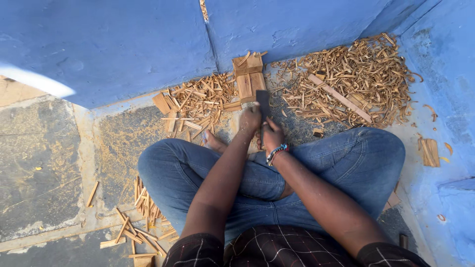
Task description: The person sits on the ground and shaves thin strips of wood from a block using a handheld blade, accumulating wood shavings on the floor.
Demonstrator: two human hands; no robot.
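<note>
You are gripping one dark flat blade: left hand and right hand both closing fingers around it. One wooden block lying ahead, two shaving piles flanking.

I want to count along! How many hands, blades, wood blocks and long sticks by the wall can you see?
Hands: 2, left and right
Dark blade: 1
Wood block: 1
Long stick on the shavings: 1
Total: 5
</note>
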